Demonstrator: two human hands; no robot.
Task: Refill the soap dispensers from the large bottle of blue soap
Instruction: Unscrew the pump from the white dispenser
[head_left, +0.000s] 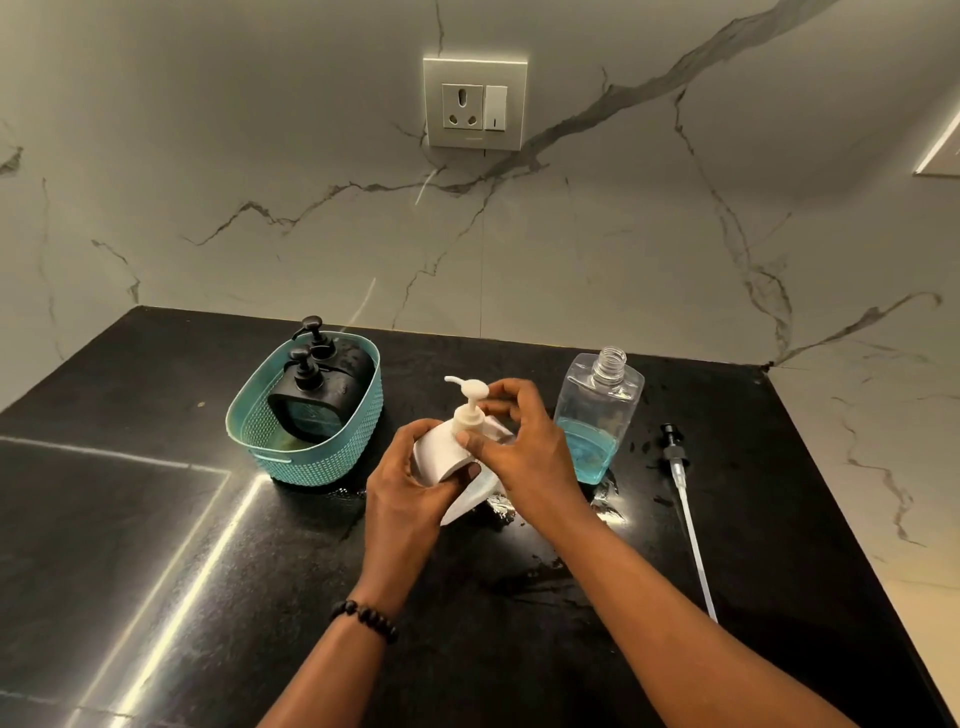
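A white soap dispenser (441, 452) is tilted above the black counter, its body gripped by my left hand (410, 488). My right hand (519, 441) pinches the collar of its white pump head (469, 405). To the right stands the large clear bottle (597, 415), uncapped, with blue soap filling about its lower third. Its black pump with a long clear tube (685, 499) lies on the counter further right. Two black dispensers (311, 384) sit in a teal basket (306, 457) at the left.
A pale cloth or paper (467, 499) lies under my hands. Wet patches spot the counter (519, 571) around the bottle. A marble wall with a power socket (475, 104) rises behind. The counter's right edge falls away near the tube.
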